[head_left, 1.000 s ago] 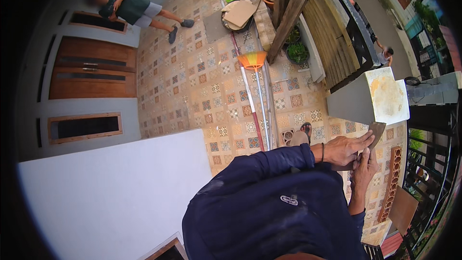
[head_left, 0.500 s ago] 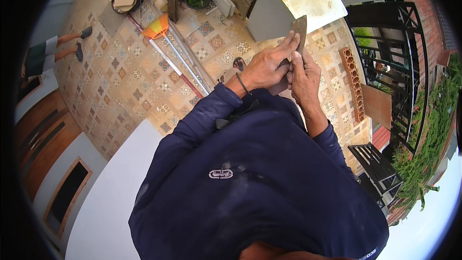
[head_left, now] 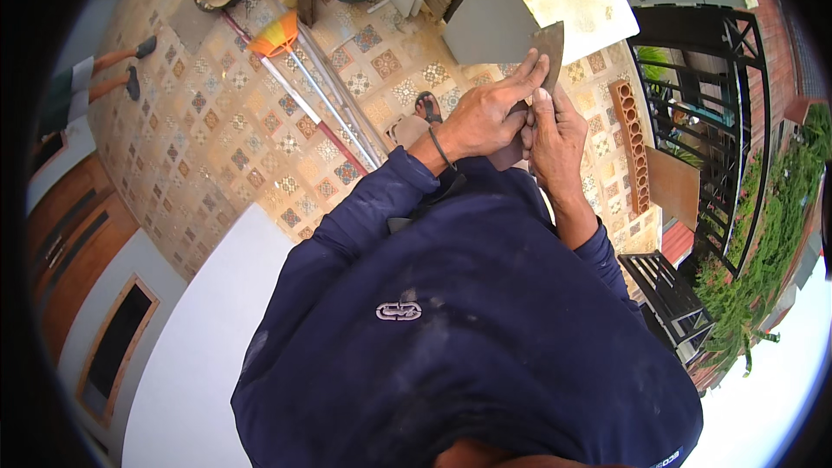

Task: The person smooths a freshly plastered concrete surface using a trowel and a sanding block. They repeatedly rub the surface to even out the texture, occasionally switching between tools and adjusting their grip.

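the left hand point(head_left: 487, 120) and the right hand point(head_left: 559, 140) meet in front of the chest, both grasping 1 flat blade point(head_left: 549, 50) of dull grey-brown. the left hand's index and middle fingers stretch along its face, and the right thumb presses near its lower part, with the other right fingers curled behind. the blade points up and away from the body, its tip overlapping in view the stained white top of a grey pillar point(head_left: 490, 30); whether they touch i cannot tell. below the fingers a flat brown piece point(head_left: 510, 154) shows between the 2 hands; i cannot tell if it belongs to the blade.

a black wristband point(head_left: 442, 149) circles the left wrist, and the sleeves of a navy shirt point(head_left: 451, 329) cover the forearms. beneath is a patterned tile floor point(head_left: 260, 156), with a foot in a dark sandal point(head_left: 426, 107) near the left wrist. farther left lie an orange and yellow broom point(head_left: 276, 36) and a red and white pole point(head_left: 296, 97), side by side. right of the hands are a terracotta vent block point(head_left: 630, 147) with round holes and a brown board point(head_left: 673, 186), near black metal railings point(head_left: 745, 143). at the far left stand the legs of another person point(head_left: 113, 69).
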